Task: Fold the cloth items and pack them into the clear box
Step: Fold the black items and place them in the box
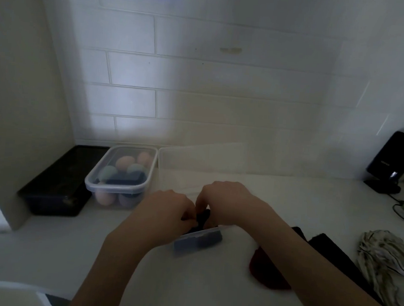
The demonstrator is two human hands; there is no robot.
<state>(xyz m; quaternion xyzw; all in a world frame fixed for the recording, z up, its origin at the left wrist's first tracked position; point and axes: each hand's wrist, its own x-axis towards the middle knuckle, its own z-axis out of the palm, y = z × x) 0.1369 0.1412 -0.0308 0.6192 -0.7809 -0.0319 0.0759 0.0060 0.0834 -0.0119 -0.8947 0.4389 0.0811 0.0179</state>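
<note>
Both hands, left (pixel 167 209) and right (pixel 224 198), pinch a dark cloth (pixel 203 217) over the clear box (pixel 197 243) on the counter (pixel 185 284). Box partly packed. Left to do: red cloth (pixel 266 271), black cloth (pixel 333 255), striped cloth (pixel 386 259).

A lidded tub of pastel eggs (pixel 121 176) stands beside a black tray (pixel 58 185) by the tiled wall; a black charging stand (pixel 392 161) sits far right.
</note>
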